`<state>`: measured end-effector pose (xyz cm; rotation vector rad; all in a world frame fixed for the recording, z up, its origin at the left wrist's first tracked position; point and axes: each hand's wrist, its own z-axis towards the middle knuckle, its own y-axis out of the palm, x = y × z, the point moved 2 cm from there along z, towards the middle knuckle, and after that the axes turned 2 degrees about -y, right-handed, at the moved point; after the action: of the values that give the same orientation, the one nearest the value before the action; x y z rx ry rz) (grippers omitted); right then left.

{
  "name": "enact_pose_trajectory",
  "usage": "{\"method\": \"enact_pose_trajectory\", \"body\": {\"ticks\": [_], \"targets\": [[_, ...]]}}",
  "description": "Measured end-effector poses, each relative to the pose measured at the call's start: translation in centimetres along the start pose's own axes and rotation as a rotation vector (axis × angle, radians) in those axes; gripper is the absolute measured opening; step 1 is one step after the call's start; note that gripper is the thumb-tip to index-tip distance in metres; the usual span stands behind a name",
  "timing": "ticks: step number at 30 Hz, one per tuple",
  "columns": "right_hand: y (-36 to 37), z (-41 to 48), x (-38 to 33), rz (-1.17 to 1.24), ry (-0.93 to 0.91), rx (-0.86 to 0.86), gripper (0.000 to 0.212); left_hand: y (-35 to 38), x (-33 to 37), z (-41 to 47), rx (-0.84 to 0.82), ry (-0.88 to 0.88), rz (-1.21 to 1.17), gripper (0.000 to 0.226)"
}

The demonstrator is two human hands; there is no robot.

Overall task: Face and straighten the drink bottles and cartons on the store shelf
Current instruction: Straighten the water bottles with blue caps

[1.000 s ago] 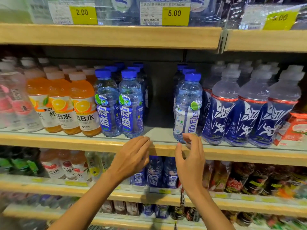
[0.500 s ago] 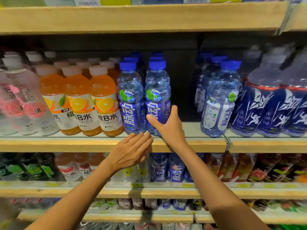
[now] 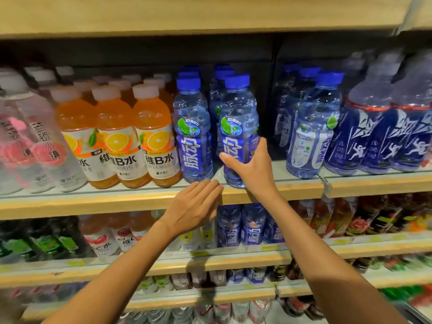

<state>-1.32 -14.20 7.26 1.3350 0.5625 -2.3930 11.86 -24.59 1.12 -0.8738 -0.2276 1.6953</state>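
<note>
On the middle shelf (image 3: 292,187) stand blue-capped drink bottles. My right hand (image 3: 251,170) grips the lower part of the front blue bottle (image 3: 238,122) in the second blue row, thumb on its label, fingers round its right side. To its left stands another front blue bottle (image 3: 192,129), label facing out. My left hand (image 3: 195,206) hovers flat with straight fingers in front of the shelf edge, just below those two bottles, holding nothing. Further right, a lone blue bottle (image 3: 314,127) stands with its label turned sideways.
Three orange vitamin drink bottles (image 3: 117,136) stand left of the blue ones, with clear pink-labelled bottles (image 3: 35,146) beyond. Dark blue sports bottles (image 3: 383,127) fill the right side. A gap lies between the gripped bottle and the lone one. Lower shelves (image 3: 163,265) hold more drinks.
My right hand moved left from the sideways bottle and closed round the second-row blue bottle. The view shifted closer and to the left. My left hand stayed near the shelf edge.
</note>
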Motion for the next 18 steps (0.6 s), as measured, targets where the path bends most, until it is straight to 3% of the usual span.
{"method": "enact_pose_trajectory", "body": {"ticks": [5, 8, 11, 14, 18], "targets": [[-3.1, -1.9, -2.0, -0.032, -0.046, -0.013, 0.061, -2.0, 0.1, 1.8, -0.111, -0.153, -0.253, 0.021], [-4.4, -3.4, -3.3, 0.030, 0.009, -0.062, 0.063, -4.2, 0.0, 4.3, 0.015, -0.494, -0.479, 0.024], [-4.9, -5.0, -4.1, 0.173, 0.068, -0.140, 0.063, -6.8, 0.3, 8.0, 0.179, -0.917, -1.018, 0.024], [-4.5, -6.3, -4.2, 0.223, 0.087, -0.214, 0.042, -8.1, 0.5, 11.3, 0.184, -1.073, -1.469, 0.034], [-3.6, -7.0, -4.4, 0.125, 0.096, -0.215, 0.050, -8.7, 1.7, 13.5, 0.160, -1.225, -1.404, 0.055]]}}
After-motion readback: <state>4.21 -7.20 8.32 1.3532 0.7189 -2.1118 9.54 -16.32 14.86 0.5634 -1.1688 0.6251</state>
